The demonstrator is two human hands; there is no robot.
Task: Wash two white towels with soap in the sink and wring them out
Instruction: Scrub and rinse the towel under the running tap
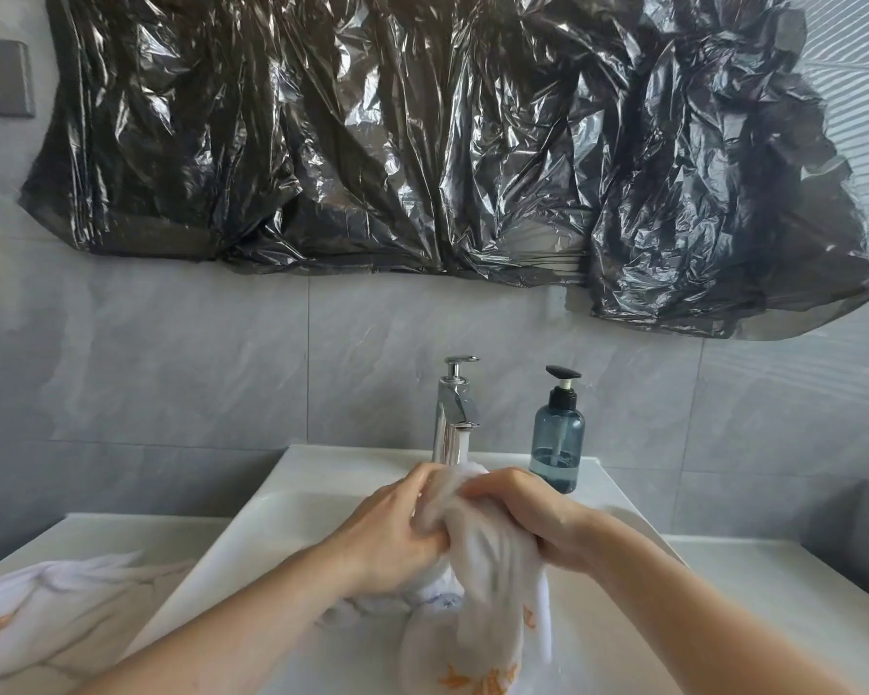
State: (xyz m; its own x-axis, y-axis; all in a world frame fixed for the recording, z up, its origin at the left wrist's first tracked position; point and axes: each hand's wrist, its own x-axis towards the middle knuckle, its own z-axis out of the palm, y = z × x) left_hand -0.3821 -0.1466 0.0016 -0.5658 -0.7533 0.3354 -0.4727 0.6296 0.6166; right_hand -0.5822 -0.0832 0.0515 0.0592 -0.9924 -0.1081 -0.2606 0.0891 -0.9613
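Head view: left hand (pixel 397 534) and right hand (pixel 533 519) grip a white towel (pixel 482 584) beneath the faucet (pixel 455 408); vigorous scrubbing could splash water beyond the sink (pixel 252 534).

Soft, even daylight with a wide-angle bend and motion blur at the middle.

Pale stripes of light fall across the grey tiled wall (pixel 798 393) at the upper right, and the crinkled black plastic sheeting (pixel 422 143) throws sharp white glints. Shadows are faint. The wet white towel (pixel 492 569) smears with movement, the chrome tap (pixel 453 413) stays crisp, and straight lines bow toward the frame edges.
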